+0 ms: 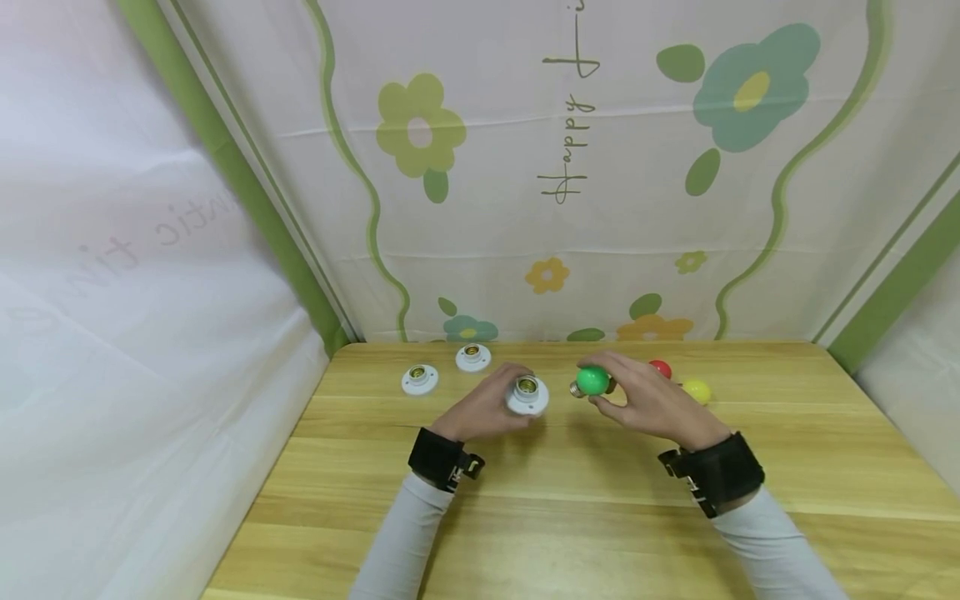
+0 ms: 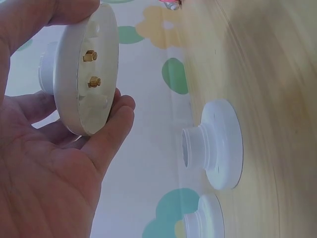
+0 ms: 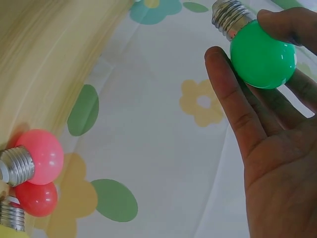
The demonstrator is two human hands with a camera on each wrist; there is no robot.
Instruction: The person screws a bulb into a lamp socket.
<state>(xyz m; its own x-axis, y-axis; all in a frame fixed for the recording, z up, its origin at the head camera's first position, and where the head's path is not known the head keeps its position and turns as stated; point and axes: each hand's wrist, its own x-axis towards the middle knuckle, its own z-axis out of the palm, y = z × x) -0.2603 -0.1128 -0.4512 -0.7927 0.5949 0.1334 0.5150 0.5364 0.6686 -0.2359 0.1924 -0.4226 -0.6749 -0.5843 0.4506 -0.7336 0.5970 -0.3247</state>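
Observation:
My left hand [image 1: 487, 408] grips a round white lamp socket [image 1: 527, 395] by its rim, above the table. Its threaded opening faces up toward the head camera. In the left wrist view, two brass screws show in the hollow underside of this socket [image 2: 91, 69]. To the right, my right hand [image 1: 648, 404] pinches a green light bulb [image 1: 592, 381] between thumb and fingers. The bulb's silver screw base [image 3: 232, 17] points left toward the socket, with a small gap between them. Both pieces are apart.
Two more white sockets [image 1: 419, 379] [image 1: 472, 357] stand on the wooden table [image 1: 525, 517] at the back left. Behind the right hand lie a red bulb [image 1: 661, 368], a yellow bulb [image 1: 697, 392] and a pink bulb [image 3: 44, 156]. A flowered curtain [image 1: 480, 208] borders the table's back edge.

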